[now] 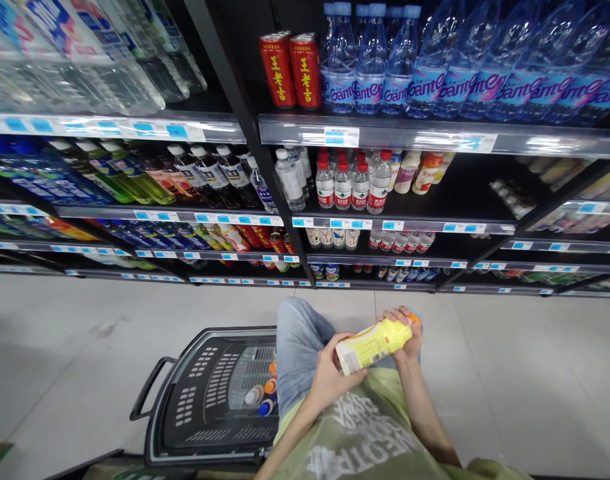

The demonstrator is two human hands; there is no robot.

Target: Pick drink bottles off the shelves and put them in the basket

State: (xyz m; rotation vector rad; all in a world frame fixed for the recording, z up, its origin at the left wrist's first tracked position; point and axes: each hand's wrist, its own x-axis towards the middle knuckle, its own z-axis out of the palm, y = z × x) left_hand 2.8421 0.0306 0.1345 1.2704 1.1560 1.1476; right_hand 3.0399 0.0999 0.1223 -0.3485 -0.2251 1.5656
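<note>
A yellow and white drink bottle (372,343) with an orange cap lies tilted in front of my body, its cap end up to the right. My left hand (333,369) is wrapped round the bottle's base. Closed about the cap end is my right hand (409,337), its fingers curled over the top. Beside my left leg stands a dark grey shopping basket (209,420), with several capped bottles (265,393) in it, partly hidden by my leg.
Drink shelves (385,227) run across the front, holding red cans (291,70), large blue water bottles (449,80) and small red-capped bottles (352,183). Pale floor tiles (509,360) lie between the shelves and me. The basket's handle (152,390) sticks out to the left.
</note>
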